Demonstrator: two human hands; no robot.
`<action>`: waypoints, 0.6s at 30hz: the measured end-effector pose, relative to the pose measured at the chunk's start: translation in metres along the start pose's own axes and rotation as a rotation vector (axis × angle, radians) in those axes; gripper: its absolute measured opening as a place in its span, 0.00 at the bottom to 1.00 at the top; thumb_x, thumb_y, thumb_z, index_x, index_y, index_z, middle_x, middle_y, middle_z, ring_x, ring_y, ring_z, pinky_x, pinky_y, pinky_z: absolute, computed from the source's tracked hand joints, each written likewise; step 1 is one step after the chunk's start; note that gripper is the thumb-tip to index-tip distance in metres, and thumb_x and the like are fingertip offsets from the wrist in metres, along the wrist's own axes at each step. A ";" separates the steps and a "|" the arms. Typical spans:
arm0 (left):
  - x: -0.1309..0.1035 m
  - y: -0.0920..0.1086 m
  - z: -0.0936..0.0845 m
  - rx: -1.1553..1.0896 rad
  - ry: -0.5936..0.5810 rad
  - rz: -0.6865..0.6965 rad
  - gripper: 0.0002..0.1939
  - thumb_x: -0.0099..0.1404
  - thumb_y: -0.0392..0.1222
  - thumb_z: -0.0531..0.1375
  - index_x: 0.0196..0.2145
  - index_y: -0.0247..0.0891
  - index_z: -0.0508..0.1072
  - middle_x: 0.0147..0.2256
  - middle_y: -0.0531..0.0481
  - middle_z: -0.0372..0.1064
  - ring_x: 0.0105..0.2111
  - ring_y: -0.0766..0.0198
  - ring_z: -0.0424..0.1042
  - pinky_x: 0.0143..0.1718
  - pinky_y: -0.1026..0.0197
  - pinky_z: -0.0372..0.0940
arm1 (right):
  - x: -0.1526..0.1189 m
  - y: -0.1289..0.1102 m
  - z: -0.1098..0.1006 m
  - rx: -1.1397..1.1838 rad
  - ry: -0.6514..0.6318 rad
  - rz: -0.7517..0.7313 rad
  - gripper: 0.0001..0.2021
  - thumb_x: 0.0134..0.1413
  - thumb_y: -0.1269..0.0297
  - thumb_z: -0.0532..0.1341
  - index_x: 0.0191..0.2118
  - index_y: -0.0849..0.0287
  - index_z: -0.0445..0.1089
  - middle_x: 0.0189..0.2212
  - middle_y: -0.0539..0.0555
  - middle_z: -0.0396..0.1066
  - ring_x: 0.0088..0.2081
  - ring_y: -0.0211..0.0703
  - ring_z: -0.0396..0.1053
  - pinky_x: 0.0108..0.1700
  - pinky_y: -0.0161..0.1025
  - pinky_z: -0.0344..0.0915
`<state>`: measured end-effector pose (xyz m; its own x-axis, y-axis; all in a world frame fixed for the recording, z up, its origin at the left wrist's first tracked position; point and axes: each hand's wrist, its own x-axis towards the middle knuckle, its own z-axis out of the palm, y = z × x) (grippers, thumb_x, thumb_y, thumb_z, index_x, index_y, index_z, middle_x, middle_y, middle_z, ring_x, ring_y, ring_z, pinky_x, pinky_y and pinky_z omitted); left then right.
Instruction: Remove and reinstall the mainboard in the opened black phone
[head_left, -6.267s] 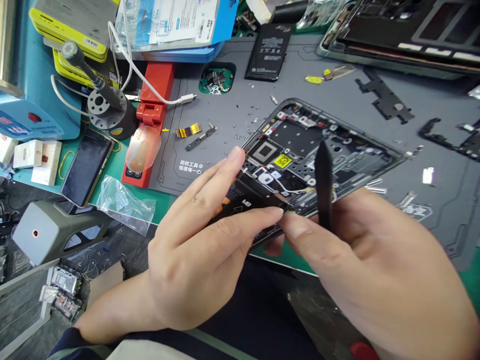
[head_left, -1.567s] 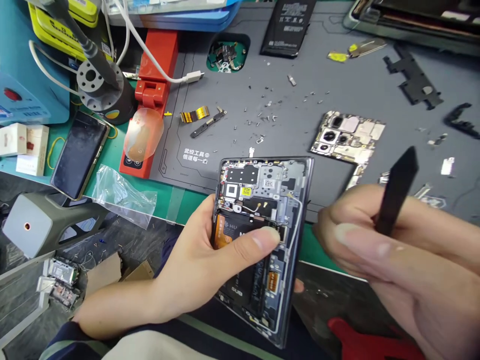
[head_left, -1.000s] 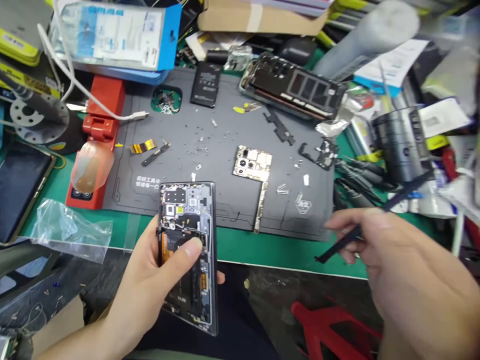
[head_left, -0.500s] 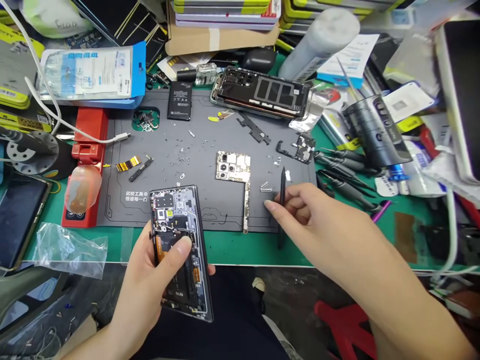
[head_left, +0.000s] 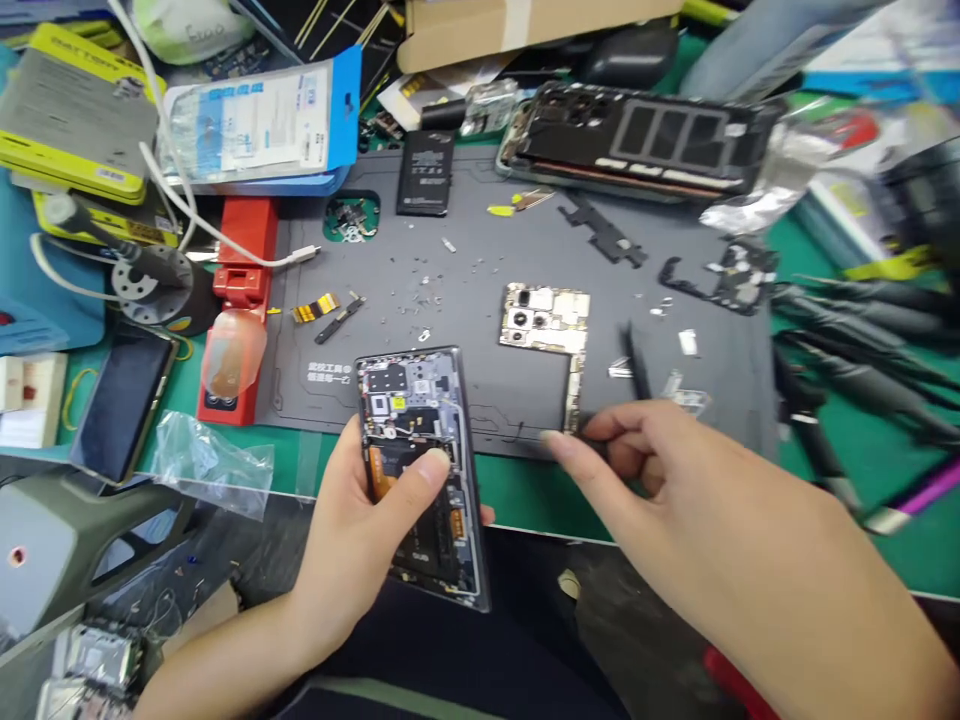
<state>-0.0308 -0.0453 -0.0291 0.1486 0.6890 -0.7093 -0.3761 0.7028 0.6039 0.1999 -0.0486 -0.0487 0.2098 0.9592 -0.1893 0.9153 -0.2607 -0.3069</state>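
Since the frame half a second ago, the right hand (head_left: 675, 490) has moved away from the black pry tool (head_left: 636, 362) and now stands at the lower end of the circuit board (head_left: 545, 318), right of center in the frame. Thumb and index finger of the right hand are parted by a narrow gap; whether either touches the circuit board cannot be told. The pry tool lies on the gray mat (head_left: 510, 385) just beyond the right hand, which hides its lower end.

The left hand (head_left: 360, 525) grips the opened phone chassis (head_left: 420, 420) at center, tilted above the front edge of the green tabletop (head_left: 517, 490). Its thumb presses on the inner face; a fingertip shows past the right edge, behind the chassis. An orange-marked battery is seated inside, partly covered by the thumb.

Loose small metal parts (head_left: 427, 300) are scattered on the mat above the chassis. Left of these lie a gold flex cable (head_left: 316, 307) and a thin dark strip (head_left: 340, 321), side by side. At top center rests a black battery (head_left: 426, 175); at upper right, a second opened phone (head_left: 637, 140), with a black bracket (head_left: 604, 230) below it. A red device (head_left: 244, 285) stands at the mat's left edge.
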 end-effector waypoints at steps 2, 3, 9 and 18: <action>0.000 -0.001 -0.001 -0.013 -0.017 0.015 0.20 0.69 0.49 0.74 0.48 0.40 0.69 0.33 0.56 0.79 0.31 0.57 0.87 0.31 0.65 0.80 | -0.005 -0.004 0.006 0.006 -0.025 0.007 0.35 0.58 0.18 0.48 0.38 0.48 0.66 0.27 0.48 0.72 0.22 0.54 0.68 0.24 0.44 0.55; 0.000 -0.001 -0.001 -0.021 -0.030 0.021 0.20 0.69 0.49 0.73 0.49 0.40 0.69 0.33 0.57 0.78 0.31 0.58 0.87 0.32 0.65 0.80 | -0.005 -0.004 0.009 0.010 -0.031 0.013 0.34 0.57 0.19 0.49 0.38 0.47 0.66 0.27 0.48 0.73 0.23 0.54 0.69 0.25 0.45 0.55; -0.001 -0.001 -0.005 -0.065 -0.071 0.047 0.18 0.71 0.46 0.72 0.47 0.40 0.68 0.33 0.58 0.77 0.31 0.60 0.87 0.33 0.66 0.81 | 0.001 -0.002 0.009 0.091 -0.088 0.077 0.20 0.56 0.35 0.59 0.32 0.46 0.67 0.22 0.47 0.72 0.21 0.53 0.67 0.26 0.45 0.54; -0.001 -0.003 -0.009 -0.078 -0.071 0.048 0.17 0.72 0.45 0.72 0.47 0.41 0.68 0.33 0.60 0.78 0.32 0.61 0.87 0.32 0.68 0.80 | 0.013 0.004 -0.007 0.641 -0.289 0.292 0.30 0.42 0.27 0.70 0.36 0.48 0.71 0.24 0.50 0.73 0.20 0.44 0.65 0.20 0.36 0.53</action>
<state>-0.0379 -0.0499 -0.0331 0.1921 0.7346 -0.6508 -0.4541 0.6544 0.6046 0.2089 -0.0363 -0.0460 0.2340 0.7980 -0.5554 0.4391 -0.5964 -0.6719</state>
